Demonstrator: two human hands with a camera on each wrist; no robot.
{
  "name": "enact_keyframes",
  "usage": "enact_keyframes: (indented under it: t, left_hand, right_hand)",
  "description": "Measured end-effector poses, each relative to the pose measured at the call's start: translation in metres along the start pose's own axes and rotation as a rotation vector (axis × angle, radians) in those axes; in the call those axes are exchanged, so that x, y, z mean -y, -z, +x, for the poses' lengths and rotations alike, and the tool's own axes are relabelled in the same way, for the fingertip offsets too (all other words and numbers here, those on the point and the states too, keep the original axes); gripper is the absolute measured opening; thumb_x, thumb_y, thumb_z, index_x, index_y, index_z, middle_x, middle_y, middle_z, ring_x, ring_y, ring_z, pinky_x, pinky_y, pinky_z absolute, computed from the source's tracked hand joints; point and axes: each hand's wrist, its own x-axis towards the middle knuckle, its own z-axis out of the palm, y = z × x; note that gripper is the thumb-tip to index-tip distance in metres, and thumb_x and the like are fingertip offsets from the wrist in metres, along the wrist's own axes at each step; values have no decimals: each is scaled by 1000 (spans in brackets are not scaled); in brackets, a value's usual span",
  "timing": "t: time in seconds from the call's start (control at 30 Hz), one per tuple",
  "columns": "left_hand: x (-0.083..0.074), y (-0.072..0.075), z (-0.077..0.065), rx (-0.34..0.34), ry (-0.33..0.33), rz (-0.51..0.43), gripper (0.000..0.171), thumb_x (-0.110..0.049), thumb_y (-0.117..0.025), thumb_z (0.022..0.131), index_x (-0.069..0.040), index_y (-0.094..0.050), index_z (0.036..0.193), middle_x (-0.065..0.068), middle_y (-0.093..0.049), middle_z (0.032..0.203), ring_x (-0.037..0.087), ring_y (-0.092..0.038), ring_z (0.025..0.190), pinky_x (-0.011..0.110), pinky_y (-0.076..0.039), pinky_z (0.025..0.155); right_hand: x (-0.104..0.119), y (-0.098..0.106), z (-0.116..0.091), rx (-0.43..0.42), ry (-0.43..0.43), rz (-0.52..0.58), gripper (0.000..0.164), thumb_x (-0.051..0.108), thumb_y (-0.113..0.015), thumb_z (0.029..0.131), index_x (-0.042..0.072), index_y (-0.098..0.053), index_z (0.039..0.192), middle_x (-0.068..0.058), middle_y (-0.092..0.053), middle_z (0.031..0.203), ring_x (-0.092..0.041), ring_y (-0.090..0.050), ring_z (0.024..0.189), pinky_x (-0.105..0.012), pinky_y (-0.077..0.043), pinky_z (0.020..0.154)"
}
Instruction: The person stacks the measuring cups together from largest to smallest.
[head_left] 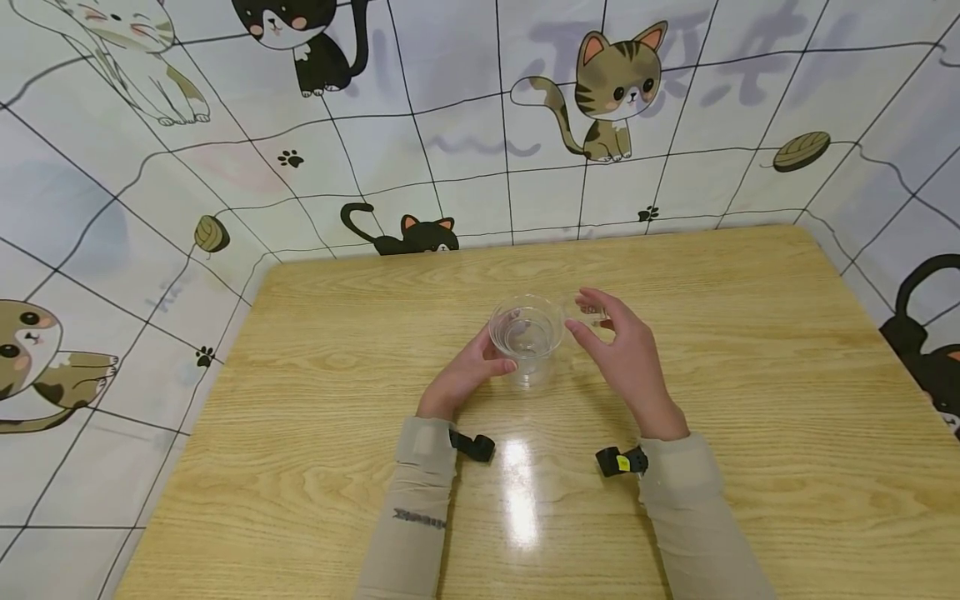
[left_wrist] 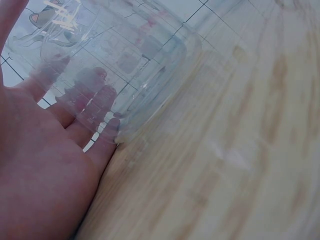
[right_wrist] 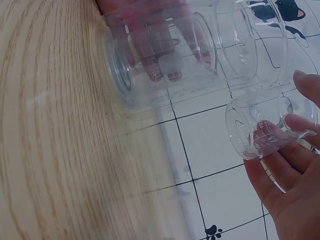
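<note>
A clear glass beaker (right_wrist: 165, 75) with printed markings stands upright on the table. My left hand (head_left: 468, 371) holds it from the left, the thumb at the front and the fingers curled behind, visible through the glass in the left wrist view. Over the beaker's mouth sits a wider round clear glass piece (right_wrist: 250, 50); its exact kind is hard to tell. On the right, my right hand (head_left: 626, 354) grips a small clear beaker (right_wrist: 247, 127) between thumb and fingers. This small beaker is tilted and held up beside the wider rim; whether they touch I cannot tell.
The wood-grain table (head_left: 337, 467) carries a bright light reflection near its front. Cloth walls (head_left: 465, 142) printed with cats and grid lines rise behind it and on both sides. A black strap device (head_left: 472, 447) sits at each wrist.
</note>
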Motion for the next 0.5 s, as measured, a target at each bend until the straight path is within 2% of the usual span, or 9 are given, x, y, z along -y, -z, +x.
enact_keyframes:
  t: [0.2,0.5]
  left_hand:
    - [1,0,0,2,-13,-19,75,1,-57,83,-23,-19,142,-1,-26,143,18,-24,131,33,-22,104]
    - [1,0,0,2,0,-17,74,-10,-63,82,-26,-22,141,6,-28,142,23,-27,129,36,-28,101]
  right_hand:
    - [0,0,0,3,-1,-11,52,44,-58,83,21,-46,129,4,-55,118,-13,-48,109,-38,-41,87]
    - [2,2,0,-17,25,-7,53,43,-59,83,21,-46,129,6,-55,117,-11,-48,108,-37,-41,86]
